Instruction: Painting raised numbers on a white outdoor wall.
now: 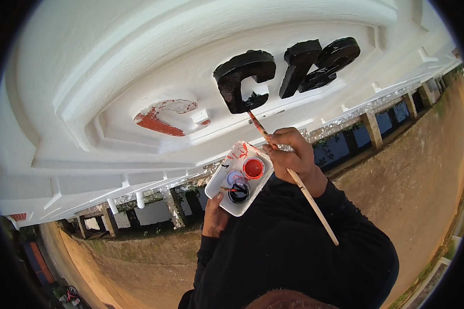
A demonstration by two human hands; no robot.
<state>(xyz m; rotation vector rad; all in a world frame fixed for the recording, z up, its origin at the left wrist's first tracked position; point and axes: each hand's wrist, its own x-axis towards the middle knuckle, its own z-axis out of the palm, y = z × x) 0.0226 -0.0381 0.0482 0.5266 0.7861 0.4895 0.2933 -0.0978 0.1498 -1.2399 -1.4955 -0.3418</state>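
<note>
Right hand (pixel 294 157): fingers pinching 1 paintbrush (pixel 313 207), tip at base of black raised letter (pixel 230 84). Likely light, stiff; best held mid-handle, clear of smeared neck. Left hand (pixel 214 217) grips white tray (pixel 216 183) by its edge; probably light, spillable.

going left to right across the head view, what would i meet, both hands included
Part-red raised letter → left hand → red paint cup → right hand → concrete post.

We see a white moulded wall (pixel 165 67) arching past eleven o'clock, concrete posts (pixel 371 130) standing near three, and bare brown ground (pixel 397 198) (all in daylight, we note) spreading toward four.
</note>
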